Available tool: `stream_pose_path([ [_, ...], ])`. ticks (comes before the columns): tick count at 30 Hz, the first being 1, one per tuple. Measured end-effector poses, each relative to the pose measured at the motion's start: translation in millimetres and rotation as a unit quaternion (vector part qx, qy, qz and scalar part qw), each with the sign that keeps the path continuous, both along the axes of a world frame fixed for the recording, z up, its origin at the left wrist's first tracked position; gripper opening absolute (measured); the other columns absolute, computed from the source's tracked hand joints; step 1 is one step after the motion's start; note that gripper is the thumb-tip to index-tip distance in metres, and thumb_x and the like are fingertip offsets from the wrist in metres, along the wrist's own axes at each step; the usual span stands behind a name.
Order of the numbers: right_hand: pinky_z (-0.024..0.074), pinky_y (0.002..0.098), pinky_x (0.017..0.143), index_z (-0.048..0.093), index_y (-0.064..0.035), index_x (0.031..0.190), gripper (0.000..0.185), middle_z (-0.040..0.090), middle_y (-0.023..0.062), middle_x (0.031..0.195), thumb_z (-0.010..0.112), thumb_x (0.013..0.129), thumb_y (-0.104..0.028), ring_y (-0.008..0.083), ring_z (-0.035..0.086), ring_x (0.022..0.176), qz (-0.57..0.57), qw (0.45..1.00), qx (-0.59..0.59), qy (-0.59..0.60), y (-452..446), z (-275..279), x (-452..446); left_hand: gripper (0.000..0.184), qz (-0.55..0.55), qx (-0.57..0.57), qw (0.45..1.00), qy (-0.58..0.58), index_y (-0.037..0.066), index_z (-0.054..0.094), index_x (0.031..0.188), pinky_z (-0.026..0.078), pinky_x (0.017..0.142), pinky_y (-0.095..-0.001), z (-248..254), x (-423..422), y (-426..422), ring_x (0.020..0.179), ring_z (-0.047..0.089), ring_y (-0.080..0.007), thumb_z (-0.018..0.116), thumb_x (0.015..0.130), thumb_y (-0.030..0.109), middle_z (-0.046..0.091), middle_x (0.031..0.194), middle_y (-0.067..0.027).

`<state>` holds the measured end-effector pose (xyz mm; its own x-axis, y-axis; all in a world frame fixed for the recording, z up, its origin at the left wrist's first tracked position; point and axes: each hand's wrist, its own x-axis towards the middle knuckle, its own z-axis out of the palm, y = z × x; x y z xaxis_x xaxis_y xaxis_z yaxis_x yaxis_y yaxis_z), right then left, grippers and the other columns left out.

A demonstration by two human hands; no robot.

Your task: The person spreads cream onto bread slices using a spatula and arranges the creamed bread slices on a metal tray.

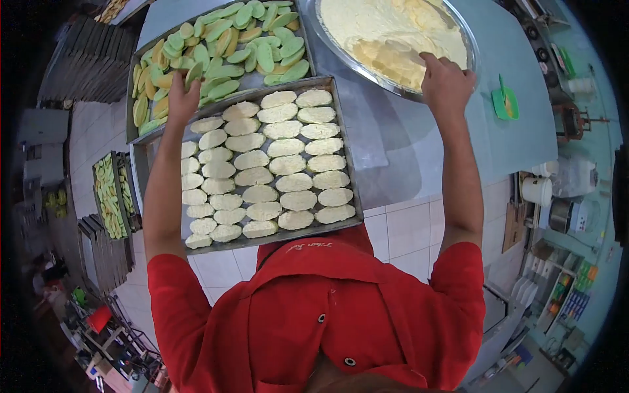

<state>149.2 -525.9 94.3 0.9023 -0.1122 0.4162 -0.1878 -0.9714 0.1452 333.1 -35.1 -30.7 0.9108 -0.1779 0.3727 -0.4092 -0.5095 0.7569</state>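
Note:
My left hand (183,98) is closed on a green oval biscuit (194,74) at the near edge of the far tray (310,56), which is heaped with green and yellow-orange oval biscuits (265,56). In front of my body a second metal tray (348,147) holds rows of oval biscuits topped with pale cream (254,175). At the upper right, a large steel bowl (473,49) contains pale yellow cream (386,29). My right hand (449,84) is over the bowl's near rim, fingers pinched on what looks like a spatula (414,57), its blade blurred against the cream.
A small green container (504,105) with a green handle sticking up stands on the metal table (419,150), right of the bowl. Trays of biscuits (108,196) stand low at left, near stacked dark trays (85,62). Shelves (557,295) line the right.

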Motion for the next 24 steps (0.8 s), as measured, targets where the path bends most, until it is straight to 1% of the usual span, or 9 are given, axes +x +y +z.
stream_pose_path([
  [1, 0.0385, 0.0451, 0.079, 0.071, -0.0193, 0.104, 0.027, 0.068, 0.0065, 0.083, 0.054, 0.085, -0.01, 0.024, 0.065, 0.079, -0.002, 1.0, -0.021, -0.019, 1, -5, 11, 0.022, 0.003, -0.028, 1.0, 0.014, -0.001, 0.053, 0.108, 0.045, 0.08, -0.0297, 4, -19, 8, 0.089, 0.058, -0.0163, 0.055, 0.09, 0.012, 0.063, 0.097, -0.0095],
  [3, 0.0342, 0.0478, 0.084, 0.071, -0.0212, 0.104, 0.032, 0.067, 0.0073, 0.081, 0.051, 0.082, -0.008, 0.0239, 0.065, 0.081, 0.003, 0.998, -0.043, -0.04, 6, -11, 25, 0.024, 0.024, -0.081, 0.992, 0.094, 0.0, 0.054, 0.111, 0.044, 0.082, -0.0285, 14, -65, 23, 0.09, 0.058, -0.0158, 0.053, 0.091, 0.013, 0.063, 0.1, -0.0092],
  [6, 0.0337, 0.0494, 0.086, 0.072, -0.0216, 0.103, 0.033, 0.07, 0.0075, 0.088, 0.05, 0.083, -0.011, 0.0227, 0.066, 0.087, -0.02, 0.997, -0.018, 0.075, 21, -9, 36, 0.031, 0.028, -0.124, 0.97, 0.207, 0.001, 0.055, 0.117, 0.042, 0.084, -0.0255, 9, -123, 61, 0.092, 0.057, -0.0142, 0.046, 0.095, 0.021, 0.062, 0.103, -0.0078],
  [8, 0.0336, 0.0498, 0.089, 0.073, -0.0216, 0.104, 0.032, 0.071, 0.0056, 0.098, 0.05, 0.083, -0.016, 0.0221, 0.066, 0.094, -0.051, 0.974, 0.072, 0.21, 33, -5, 39, 0.035, 0.065, -0.359, 0.881, 0.3, 0.001, 0.056, 0.119, 0.043, 0.082, -0.0258, 8, -162, 67, 0.09, 0.057, -0.0148, 0.042, 0.097, 0.024, 0.062, 0.103, -0.0073],
  [12, 0.041, 0.047, 0.09, 0.073, -0.0228, 0.106, 0.034, 0.072, 0.0033, 0.103, 0.051, 0.081, -0.025, 0.0247, 0.066, 0.1, -0.057, 0.953, 0.234, 0.184, 2, -26, 46, 0.039, -0.02, -0.433, 0.842, 0.321, 0.001, 0.054, 0.126, 0.044, 0.083, -0.026, -7, -216, 102, 0.094, 0.058, -0.0157, 0.04, 0.099, 0.025, 0.063, 0.103, -0.0076],
  [13, 0.0482, 0.0376, 0.08, 0.073, -0.0142, 0.108, 0.035, 0.072, 0.0092, 0.097, 0.054, 0.08, -0.024, 0.0233, 0.068, 0.091, -0.031, 0.935, 0.305, 0.178, -14, -35, 51, 0.041, 0.003, -0.449, 0.822, 0.35, 0.002, 0.051, 0.13, 0.044, 0.085, -0.0265, -8, -227, 104, 0.098, 0.058, -0.016, 0.04, 0.099, 0.027, 0.062, 0.106, -0.0083],
  [17, 0.0478, 0.0278, 0.062, 0.069, 0.0043, 0.107, 0.037, 0.068, 0.0126, 0.078, 0.06, 0.08, -0.02, 0.0147, 0.064, 0.068, -0.012, 0.874, 0.479, 0.082, -4, -14, 31, 0.047, 0.031, -0.527, 0.762, 0.376, 0.004, 0.045, 0.137, 0.045, 0.09, -0.0302, 6, -256, 77, 0.111, 0.055, -0.0173, 0.042, 0.099, 0.03, 0.06, 0.116, -0.0097],
  [21, 0.0473, 0.0281, 0.062, 0.066, 0.0018, 0.111, 0.035, 0.068, 0.0091, 0.079, 0.058, 0.084, -0.019, 0.0136, 0.062, 0.069, 0.019, 0.856, 0.516, 0.038, 49, 1, -2, 0.058, -0.044, -0.52, 0.744, 0.417, 0.009, 0.04, 0.141, 0.047, 0.094, -0.0409, 17, -264, 49, 0.115, 0.054, -0.0211, 0.057, 0.092, 0.035, 0.057, 0.123, -0.0093],
  [24, 0.0486, 0.0276, 0.068, 0.06, 0.0004, 0.114, 0.026, 0.067, 0.0065, 0.084, 0.058, 0.091, -0.012, 0.0118, 0.06, 0.075, 0.17, 0.746, 0.644, 0.022, 111, -18, -30, 0.054, -0.091, -0.586, 0.668, 0.449, 0.011, 0.042, 0.139, 0.052, 0.091, -0.0417, 16, -262, 25, 0.112, 0.057, -0.0226, 0.058, 0.092, 0.034, 0.057, 0.124, -0.0089],
])
